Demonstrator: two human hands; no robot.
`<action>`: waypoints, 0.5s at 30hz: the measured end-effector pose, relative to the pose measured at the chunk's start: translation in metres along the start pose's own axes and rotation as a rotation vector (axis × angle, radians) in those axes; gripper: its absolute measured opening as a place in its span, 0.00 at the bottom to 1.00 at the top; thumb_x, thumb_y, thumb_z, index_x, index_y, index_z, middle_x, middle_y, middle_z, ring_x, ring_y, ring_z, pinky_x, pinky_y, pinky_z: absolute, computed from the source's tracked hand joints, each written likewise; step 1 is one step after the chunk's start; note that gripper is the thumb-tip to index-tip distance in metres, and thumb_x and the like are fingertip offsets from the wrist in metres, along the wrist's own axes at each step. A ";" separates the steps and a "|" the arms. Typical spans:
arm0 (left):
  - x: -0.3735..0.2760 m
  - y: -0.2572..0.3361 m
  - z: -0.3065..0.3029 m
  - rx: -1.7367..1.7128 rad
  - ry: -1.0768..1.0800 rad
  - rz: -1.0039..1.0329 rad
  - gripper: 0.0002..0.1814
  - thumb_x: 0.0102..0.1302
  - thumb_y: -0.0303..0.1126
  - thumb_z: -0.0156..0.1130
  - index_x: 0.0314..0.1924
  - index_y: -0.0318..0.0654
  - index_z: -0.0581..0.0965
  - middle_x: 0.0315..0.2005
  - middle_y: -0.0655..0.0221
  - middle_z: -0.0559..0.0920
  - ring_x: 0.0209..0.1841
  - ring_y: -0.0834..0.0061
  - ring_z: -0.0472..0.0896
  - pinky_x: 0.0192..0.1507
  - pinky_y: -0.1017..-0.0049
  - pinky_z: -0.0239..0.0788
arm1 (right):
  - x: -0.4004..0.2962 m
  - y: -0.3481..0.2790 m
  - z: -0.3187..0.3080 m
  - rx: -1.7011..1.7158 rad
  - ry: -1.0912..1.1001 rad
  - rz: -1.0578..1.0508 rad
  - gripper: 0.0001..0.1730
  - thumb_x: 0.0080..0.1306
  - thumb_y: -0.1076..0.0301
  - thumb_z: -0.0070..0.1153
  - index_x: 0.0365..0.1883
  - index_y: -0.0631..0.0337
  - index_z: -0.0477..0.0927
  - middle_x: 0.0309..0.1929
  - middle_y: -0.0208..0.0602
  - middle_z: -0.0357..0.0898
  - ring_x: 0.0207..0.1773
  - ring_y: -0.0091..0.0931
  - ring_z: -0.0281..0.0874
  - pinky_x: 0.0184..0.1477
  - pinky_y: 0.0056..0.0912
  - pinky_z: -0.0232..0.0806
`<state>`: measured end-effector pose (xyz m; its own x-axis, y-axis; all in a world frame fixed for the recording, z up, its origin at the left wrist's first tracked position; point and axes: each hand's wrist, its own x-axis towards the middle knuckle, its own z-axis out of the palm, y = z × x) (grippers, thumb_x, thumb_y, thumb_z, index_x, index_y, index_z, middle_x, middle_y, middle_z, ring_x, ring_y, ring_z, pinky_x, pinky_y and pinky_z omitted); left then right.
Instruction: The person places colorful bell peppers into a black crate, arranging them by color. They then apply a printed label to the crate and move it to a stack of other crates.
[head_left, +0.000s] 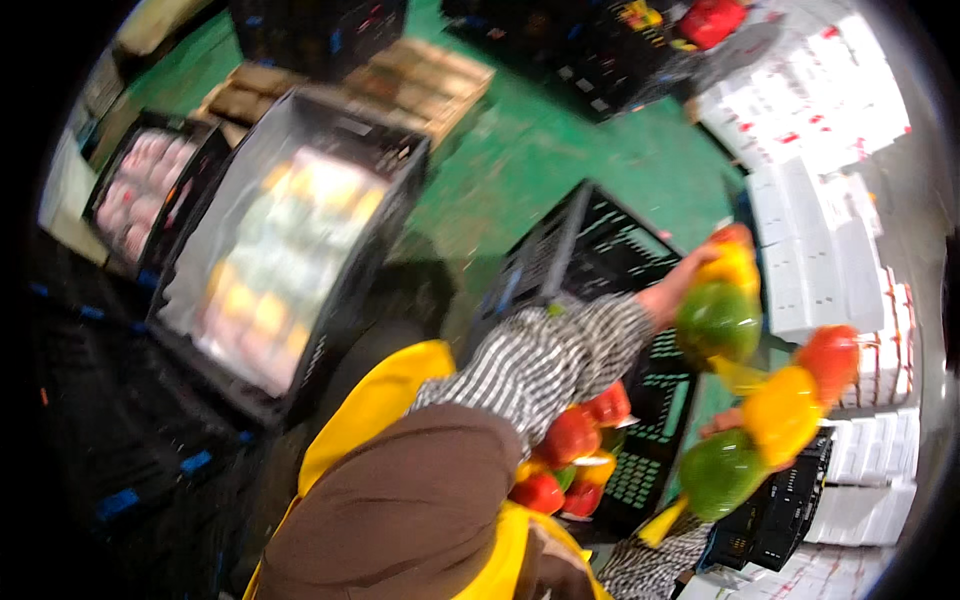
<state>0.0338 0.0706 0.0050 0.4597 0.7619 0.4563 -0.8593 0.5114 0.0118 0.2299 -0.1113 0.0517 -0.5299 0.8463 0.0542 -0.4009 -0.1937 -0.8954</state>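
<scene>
My left hand (679, 281) is around the side of a packed set of bell peppers (720, 319), green, yellow and red in a row with a yellow tape end. My right hand (727, 429), mostly behind the fruit, holds a second such pack of bell peppers (784, 416). Both packs are in the air beside a black plastic crate (555, 240). More red, yellow and green pepper packs (574, 442) lie in the crate's near part, partly hidden by my checked sleeve.
A lined black crate (247, 285) of wrapped produce and a smaller crate (142, 187) stand to the left. Wooden pallets (420, 82) lie behind. White boxes (814, 247) are stacked on the right, with black crates (780, 495) below them.
</scene>
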 end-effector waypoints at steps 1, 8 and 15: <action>-0.009 0.024 0.013 0.087 0.085 -0.011 0.26 0.58 0.53 0.55 0.47 0.40 0.76 0.37 0.64 0.82 0.36 0.67 0.81 0.44 0.67 0.74 | 0.019 -0.006 0.014 0.127 -0.050 0.007 0.43 0.51 0.37 0.64 0.51 0.63 0.68 0.47 0.44 0.72 0.48 0.37 0.72 0.54 0.44 0.66; -0.152 0.249 0.090 0.141 -0.152 0.105 0.33 0.56 0.53 0.61 0.56 0.39 0.71 0.46 0.58 0.79 0.47 0.60 0.80 0.53 0.55 0.71 | 0.140 0.039 0.131 0.349 -0.090 -0.003 0.54 0.56 0.42 0.63 0.71 0.55 0.48 0.64 0.51 0.59 0.64 0.43 0.63 0.60 0.59 0.62; -0.421 0.420 0.097 0.770 0.988 0.313 0.30 0.59 0.40 0.65 0.57 0.34 0.69 0.47 0.57 0.79 0.46 0.65 0.81 0.46 0.66 0.77 | 0.278 0.179 0.248 0.262 0.074 0.591 0.35 0.63 0.54 0.56 0.65 0.62 0.62 0.59 0.48 0.71 0.59 0.40 0.72 0.63 0.47 0.64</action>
<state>-0.5421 -0.0741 -0.0960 -0.0974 0.9454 -0.3110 -0.7159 0.1505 0.6818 -0.1741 -0.0339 0.0156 -0.6679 0.5902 -0.4534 -0.2316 -0.7438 -0.6270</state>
